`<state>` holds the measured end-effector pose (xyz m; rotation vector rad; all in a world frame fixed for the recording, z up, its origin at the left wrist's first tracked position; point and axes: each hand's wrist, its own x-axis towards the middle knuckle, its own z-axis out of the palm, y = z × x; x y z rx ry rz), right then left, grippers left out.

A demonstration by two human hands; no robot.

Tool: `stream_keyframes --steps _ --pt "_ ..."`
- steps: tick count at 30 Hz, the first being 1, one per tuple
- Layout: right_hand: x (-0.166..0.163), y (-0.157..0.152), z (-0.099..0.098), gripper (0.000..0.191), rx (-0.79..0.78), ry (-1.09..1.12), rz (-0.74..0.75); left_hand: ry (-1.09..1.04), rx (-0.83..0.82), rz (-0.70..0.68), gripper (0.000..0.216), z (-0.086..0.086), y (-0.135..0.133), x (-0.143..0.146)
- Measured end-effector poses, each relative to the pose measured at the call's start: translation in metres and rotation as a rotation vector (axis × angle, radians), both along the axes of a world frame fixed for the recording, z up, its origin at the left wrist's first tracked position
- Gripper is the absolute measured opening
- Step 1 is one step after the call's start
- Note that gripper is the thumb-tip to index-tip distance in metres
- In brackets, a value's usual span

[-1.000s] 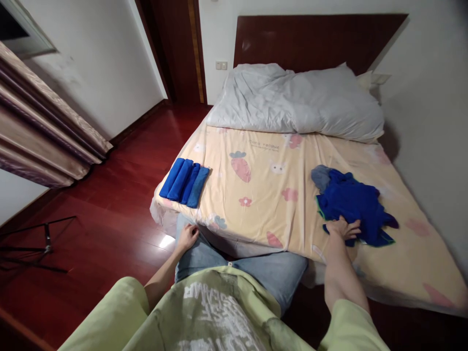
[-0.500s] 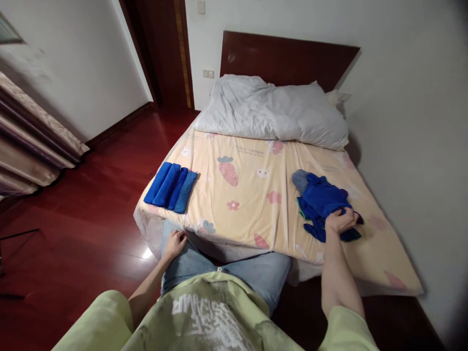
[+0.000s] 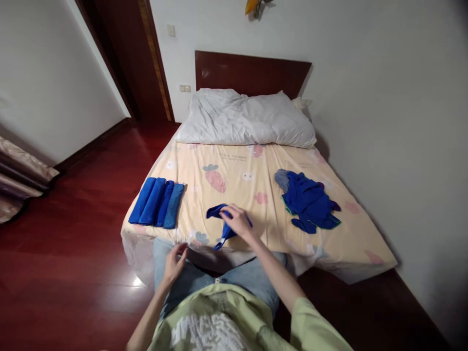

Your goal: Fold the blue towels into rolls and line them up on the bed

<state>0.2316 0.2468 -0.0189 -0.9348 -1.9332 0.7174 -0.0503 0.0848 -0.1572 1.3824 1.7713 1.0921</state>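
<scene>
My right hand [image 3: 239, 222] grips a crumpled blue cloth [image 3: 219, 219] over the near middle of the bed [image 3: 237, 195]. A loose end of the cloth hangs toward my lap. My left hand [image 3: 174, 261] hovers low by my jeans at the bed's near edge, fingers curled and apart, holding nothing. A heap of blue cloths [image 3: 309, 202] lies on the right side of the sheet. Several rolled blue cloths [image 3: 157, 202] lie side by side at the bed's left edge.
A white pillow or folded quilt [image 3: 244, 119] lies against the dark wooden headboard [image 3: 252, 73]. Red wooden floor [image 3: 66, 229] runs along the left, with a curtain [image 3: 18, 175] at the far left. A white wall borders the bed's right side.
My right hand took one blue cloth from the heap on the right and carried it left to the middle of the bed. My left hand lifted slightly from my thigh.
</scene>
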Motion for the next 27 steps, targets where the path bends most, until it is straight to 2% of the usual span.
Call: stream_keyframes --steps 2,4,6,8,10,12,16,21,25,27 --pt "-0.041 -0.047 -0.034 0.016 -0.156 0.072 0.025 -0.104 0.051 0.018 0.053 0.012 0.0 0.022" --pt "-0.068 -0.096 -0.071 0.027 -0.332 0.16 -0.012 -0.177 0.083 0.032 0.061 0.021 0.002 0.042" --pt "-0.078 -0.139 -0.102 0.032 -0.495 0.279 -0.101 -0.238 0.073 0.028 0.061 0.024 0.004 0.057" --pt "-0.072 -0.168 -0.118 0.035 -0.595 0.33 -0.172 -0.342 0.028 0.011 0.061 0.021 0.004 0.069" --pt "-0.058 -0.179 -0.121 0.039 -0.649 0.31 -0.196 -0.501 -0.043 0.001 0.064 0.016 0.002 0.078" --pt "-0.041 -0.177 -0.115 0.042 -0.692 0.28 -0.179 -0.642 -0.126 0.017 0.066 0.011 -0.002 0.086" --pt "-0.026 -0.169 -0.104 0.046 -0.745 0.291 -0.156 -0.782 -0.258 0.073 0.067 0.014 -0.009 0.095" --pt "-0.038 -0.178 -0.109 0.042 -0.725 0.274 -0.165 -0.737 -0.298 0.059 0.056 0.027 -0.011 0.092" --pt "-0.043 -0.182 -0.116 0.039 -0.743 0.281 -0.156 -0.612 -0.212 0.051 0.039 0.032 -0.016 0.084" --pt "-0.04 -0.18 -0.119 0.037 -0.703 0.237 -0.191 -0.561 -0.152 0.07 0.028 0.034 -0.021 0.079"
